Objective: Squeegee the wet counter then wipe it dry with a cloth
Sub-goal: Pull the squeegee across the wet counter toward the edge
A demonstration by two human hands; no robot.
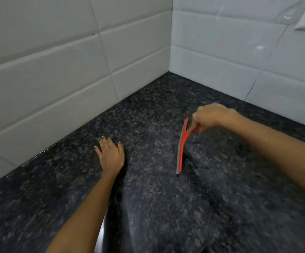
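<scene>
Head view showed the right hand point(209, 115) curled round the short handle of the red squeegee point(182, 143), fingers wrapped and one finger down near the blade's spine. Blade stood on its long edge on the dark speckled counter point(148, 207), roughly mid-counter, well clear of the tiled corner, tilted slightly toward the hand. Grey rubber lip ran along the left edge of the red body.

Left hand point(111, 156) lay flat on the counter to the left of the blade, fingers spread and straight, holding nothing, apart from the squeegee. Looked like a brace.

My read on handling: the squeegee seemed light, rigid plastic body with a soft flexible lip. The handle was the right place to hold it, since it is stubby and gives direct control of blade angle. I judged the lip would need even downward pressure along its whole length or it would skip and leave streaks. Wet plastic handle likely slippery, so a full wrap beat a pinch.

Counter showed a faint sheen and smeared patches around the blade; I could not tell exactly which parts were wet, as the frame was blurred. I saw no cloth in view, so I judged the drying step not yet begun.

White wall tiles point(56, 79) bounded the counter on two sides.
</scene>
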